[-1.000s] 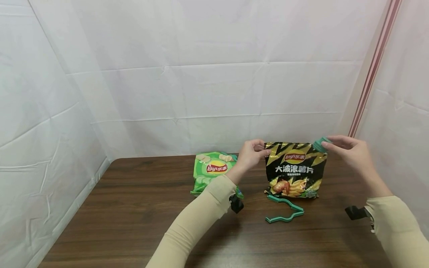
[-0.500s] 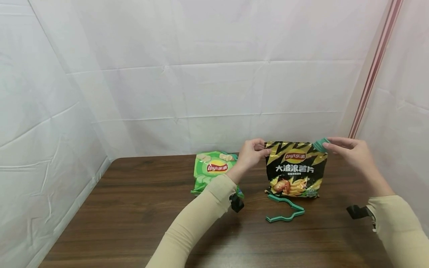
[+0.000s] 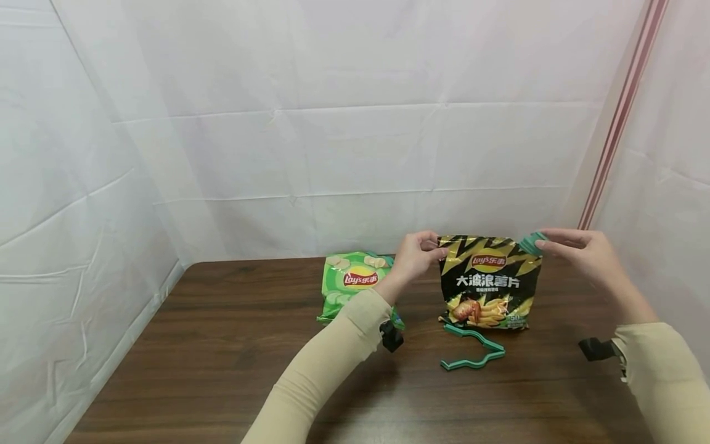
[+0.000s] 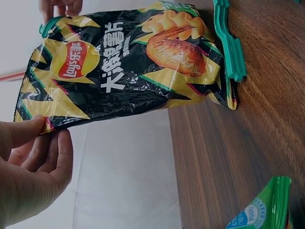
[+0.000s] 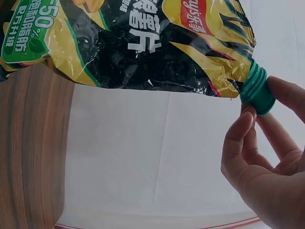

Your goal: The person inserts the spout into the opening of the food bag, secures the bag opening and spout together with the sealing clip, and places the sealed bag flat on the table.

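Observation:
A black and gold bag of Lay's chips (image 3: 488, 283) stands upright on the table, its printed front toward me. Its upper left corner is pinched between the thumb and fingers of my left hand (image 3: 413, 256). At the upper right corner sits a green threaded spout (image 5: 257, 88), which the fingers of my right hand (image 3: 582, 250) grip around its sides. In the left wrist view, only the edge of this green spout (image 4: 47, 27) shows. A green hinged bag clip (image 3: 493, 354) lies spread in a V just in front of the bag.
A green bag of Lay's chips (image 3: 355, 280) lies left of the black one, partly hidden by my left forearm; a teal piece (image 3: 383, 256) shows at its upper right corner. White sheeting (image 3: 355, 154) rises behind the wooden table (image 3: 233, 345) and along both sides.
The green spout has tilted and dropped slightly at the bag's corner, while my right wrist has shifted a little to the right. My left hand keeps its hold in the same place.

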`<state>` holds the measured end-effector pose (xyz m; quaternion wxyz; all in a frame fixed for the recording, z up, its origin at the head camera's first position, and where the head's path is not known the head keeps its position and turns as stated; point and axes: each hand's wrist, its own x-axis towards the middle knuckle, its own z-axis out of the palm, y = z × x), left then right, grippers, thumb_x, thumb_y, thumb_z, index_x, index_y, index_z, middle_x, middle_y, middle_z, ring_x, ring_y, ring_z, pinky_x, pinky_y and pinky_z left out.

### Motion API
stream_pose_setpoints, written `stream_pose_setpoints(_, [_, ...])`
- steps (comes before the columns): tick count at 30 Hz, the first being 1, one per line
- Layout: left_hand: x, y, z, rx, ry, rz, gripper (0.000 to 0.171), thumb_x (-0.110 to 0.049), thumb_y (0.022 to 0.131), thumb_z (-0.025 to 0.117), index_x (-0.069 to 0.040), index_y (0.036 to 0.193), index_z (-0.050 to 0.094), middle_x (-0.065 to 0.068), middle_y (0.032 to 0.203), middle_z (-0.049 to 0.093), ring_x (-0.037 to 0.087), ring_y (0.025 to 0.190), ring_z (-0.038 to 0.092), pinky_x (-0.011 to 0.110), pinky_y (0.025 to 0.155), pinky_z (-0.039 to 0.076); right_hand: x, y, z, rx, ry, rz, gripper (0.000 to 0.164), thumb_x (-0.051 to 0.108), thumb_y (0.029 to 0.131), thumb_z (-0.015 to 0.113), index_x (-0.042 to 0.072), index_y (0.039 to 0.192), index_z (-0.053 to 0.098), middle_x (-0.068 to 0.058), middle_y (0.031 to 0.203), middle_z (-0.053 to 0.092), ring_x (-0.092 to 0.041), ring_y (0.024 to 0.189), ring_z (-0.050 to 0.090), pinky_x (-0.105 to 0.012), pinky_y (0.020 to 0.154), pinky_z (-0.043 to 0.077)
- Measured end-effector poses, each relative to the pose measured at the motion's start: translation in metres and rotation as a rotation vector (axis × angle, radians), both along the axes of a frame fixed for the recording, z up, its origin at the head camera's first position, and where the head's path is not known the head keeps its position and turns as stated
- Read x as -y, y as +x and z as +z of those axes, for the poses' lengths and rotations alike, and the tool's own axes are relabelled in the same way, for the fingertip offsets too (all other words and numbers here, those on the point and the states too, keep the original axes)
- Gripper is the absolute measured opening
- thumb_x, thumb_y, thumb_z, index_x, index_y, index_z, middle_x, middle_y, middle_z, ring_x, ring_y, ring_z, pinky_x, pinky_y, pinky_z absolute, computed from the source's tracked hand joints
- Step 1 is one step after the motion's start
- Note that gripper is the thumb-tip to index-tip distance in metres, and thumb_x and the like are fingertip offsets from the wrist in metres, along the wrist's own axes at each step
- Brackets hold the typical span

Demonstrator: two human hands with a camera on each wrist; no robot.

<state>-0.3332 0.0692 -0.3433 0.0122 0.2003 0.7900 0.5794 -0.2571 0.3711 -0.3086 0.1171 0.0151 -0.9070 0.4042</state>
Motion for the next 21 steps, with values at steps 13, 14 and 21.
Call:
stream_pose_setpoints(13, [-0.0003, 0.0016, 0.0004, 0.019, -0.014, -0.001, 0.015, -0.015, 0.087, 0.07, -0.004, 0.095, 0.065, 0.015, 0.099, 0.072, 0.029, 0.084, 0.07, 0.02, 0.056, 0.045, 0.0053, 0.0074, -0.0009, -0.077, -0.023, 0.01, 0.044, 0.04, 0.087, 0.068, 0.01, 0.119, 0.066, 0.036, 0.093, 0.061, 0.012, 0.094, 0.052, -0.011, 0.075, 0.04])
stream_pose_setpoints(14, [-0.0003, 0.0019, 0.0008, 0.021, -0.016, 0.001, 0.015, -0.016, 0.087, 0.07, -0.004, 0.095, 0.065, 0.014, 0.099, 0.072, 0.029, 0.084, 0.07, 0.021, 0.055, 0.044, 0.0049, 0.0073, -0.0006, -0.076, -0.016, 0.01, 0.044, 0.04, 0.087, 0.067, 0.011, 0.12, 0.066, 0.036, 0.094, 0.061, 0.012, 0.093, 0.053, -0.012, 0.075, 0.04])
stream_pose_setpoints(21, [-0.0006, 0.0028, 0.0007, 0.022, -0.017, 0.007, 0.014, -0.016, 0.087, 0.07, -0.005, 0.094, 0.065, 0.013, 0.096, 0.073, 0.029, 0.083, 0.069, 0.021, 0.053, 0.042, 0.0015, 0.0042, -0.0001, -0.024, 0.022, 0.01, 0.047, 0.043, 0.089, 0.063, 0.011, 0.125, 0.063, 0.039, 0.095, 0.057, 0.009, 0.085, 0.057, -0.02, 0.078, 0.04])
